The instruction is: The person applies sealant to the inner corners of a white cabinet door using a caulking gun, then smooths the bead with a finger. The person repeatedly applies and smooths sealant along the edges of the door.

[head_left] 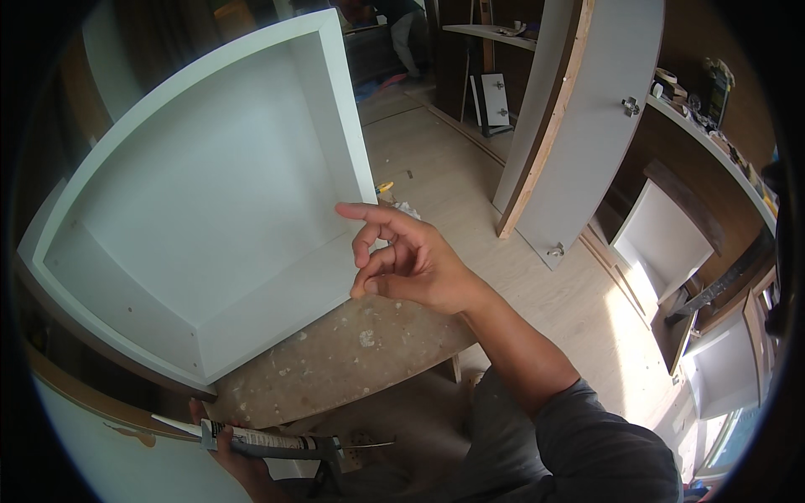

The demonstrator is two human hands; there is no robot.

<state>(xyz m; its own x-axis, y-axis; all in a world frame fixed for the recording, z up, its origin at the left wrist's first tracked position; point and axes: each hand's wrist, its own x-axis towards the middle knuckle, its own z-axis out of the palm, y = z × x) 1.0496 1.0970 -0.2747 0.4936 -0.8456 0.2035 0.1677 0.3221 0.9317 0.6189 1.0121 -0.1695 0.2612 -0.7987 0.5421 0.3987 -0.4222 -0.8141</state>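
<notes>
A white open-fronted cabinet box [210,168] rests tilted on a stained, paint-spotted board [369,348]. My right hand [407,260] is raised just beside the box's right lower corner. Its index finger stretches out while the other fingers bend loosely and the thumb lies near their tips; no object shows in it. At the lower left, my left hand [231,461] is closed round a caulking gun [277,444] fitted with a cartridge. The gun's white nozzle points left, below the box's near corner. Part of the left hand is hidden by the gun.
A tall grey door panel [591,142] with hinges leans beyond my right hand. Smaller white boxes [662,239] stand at the right, below a cluttered shelf [713,134]. Something yellow [385,187] lies behind the box. Another person's legs [405,46] show far back.
</notes>
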